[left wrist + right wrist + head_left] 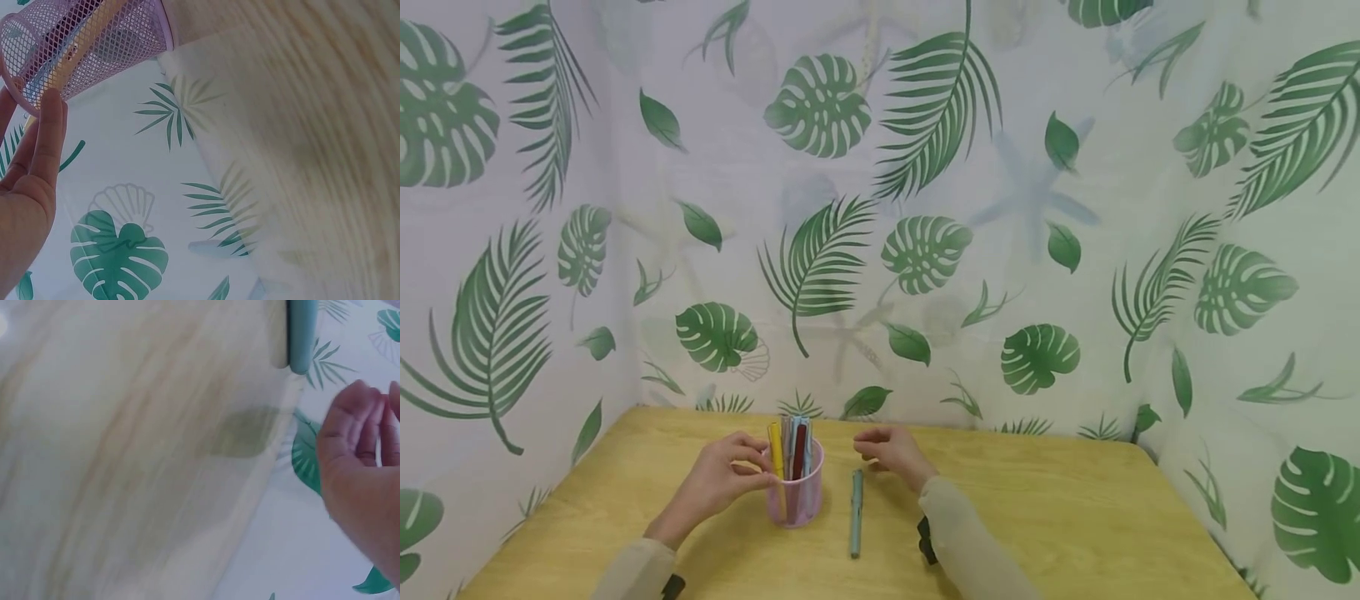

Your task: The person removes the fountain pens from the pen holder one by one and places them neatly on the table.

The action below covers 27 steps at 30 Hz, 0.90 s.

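A pink mesh pen cup (pixel 795 500) stands upright on the table with several pens in it, among them a yellow pen (pixel 777 450) and a dark red pen (pixel 800 450). My left hand (pixel 722 475) holds the cup at its left side, thumb and fingers at the rim. In the left wrist view the fingertips overlap the rim of the cup (pixel 119 50). A teal pen (pixel 856 512) lies on the table to the right of the cup. Just beyond its far end my right hand (pixel 891 454) hovers with loosely bent fingers and nothing in them.
The wooden table (pixel 1045 508) reaches back to a white wall covering (pixel 970 350) printed with green leaves, which also closes in the left and right sides. A dark strap (pixel 927 540) is on my right wrist.
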Available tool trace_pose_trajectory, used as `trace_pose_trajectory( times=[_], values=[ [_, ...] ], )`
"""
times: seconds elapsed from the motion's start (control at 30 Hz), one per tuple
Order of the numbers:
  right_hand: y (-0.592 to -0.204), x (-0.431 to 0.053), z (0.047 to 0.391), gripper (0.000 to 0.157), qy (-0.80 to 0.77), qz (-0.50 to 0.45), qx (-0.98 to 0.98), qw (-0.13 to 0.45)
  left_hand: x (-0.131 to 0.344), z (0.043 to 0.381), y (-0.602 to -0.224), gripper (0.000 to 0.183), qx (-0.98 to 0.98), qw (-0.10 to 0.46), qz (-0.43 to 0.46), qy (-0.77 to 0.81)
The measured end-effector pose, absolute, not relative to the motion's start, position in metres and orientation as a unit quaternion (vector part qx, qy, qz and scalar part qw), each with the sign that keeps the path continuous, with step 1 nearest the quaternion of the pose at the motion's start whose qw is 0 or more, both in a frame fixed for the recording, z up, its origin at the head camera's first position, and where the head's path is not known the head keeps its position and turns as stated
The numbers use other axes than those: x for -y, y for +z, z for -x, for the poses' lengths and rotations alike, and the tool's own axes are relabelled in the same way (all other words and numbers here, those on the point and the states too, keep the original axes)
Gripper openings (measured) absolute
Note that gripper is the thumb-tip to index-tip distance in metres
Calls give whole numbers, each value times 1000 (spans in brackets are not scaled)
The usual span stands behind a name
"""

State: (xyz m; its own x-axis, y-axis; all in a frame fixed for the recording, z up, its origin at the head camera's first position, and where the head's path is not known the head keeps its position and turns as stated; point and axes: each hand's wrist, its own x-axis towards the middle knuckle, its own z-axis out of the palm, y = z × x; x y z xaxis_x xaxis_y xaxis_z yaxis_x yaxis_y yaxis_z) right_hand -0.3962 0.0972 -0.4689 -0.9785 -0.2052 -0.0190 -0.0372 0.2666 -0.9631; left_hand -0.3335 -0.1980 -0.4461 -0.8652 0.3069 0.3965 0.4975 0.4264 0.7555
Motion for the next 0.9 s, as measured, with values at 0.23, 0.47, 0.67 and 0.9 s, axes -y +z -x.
trace_pose_trajectory(
  times=[0.23, 0.47, 0.67, 0.9],
  values=[
    [-461, -89, 391, 29, -634, 130, -760, 61, 197, 331, -445, 14, 840, 91, 236, -480],
    [-450, -78, 388, 27, -657, 167, -734, 46, 198, 334, -442, 14, 840, 93, 244, -475],
    [-448, -71, 387, 27, -662, 184, -725, 51, 198, 336, -444, 13, 843, 86, 240, -473],
    [-441, -60, 386, 31, -648, 207, -731, 55, 198, 337, -445, 14, 839, 86, 241, -480]
  ],
)
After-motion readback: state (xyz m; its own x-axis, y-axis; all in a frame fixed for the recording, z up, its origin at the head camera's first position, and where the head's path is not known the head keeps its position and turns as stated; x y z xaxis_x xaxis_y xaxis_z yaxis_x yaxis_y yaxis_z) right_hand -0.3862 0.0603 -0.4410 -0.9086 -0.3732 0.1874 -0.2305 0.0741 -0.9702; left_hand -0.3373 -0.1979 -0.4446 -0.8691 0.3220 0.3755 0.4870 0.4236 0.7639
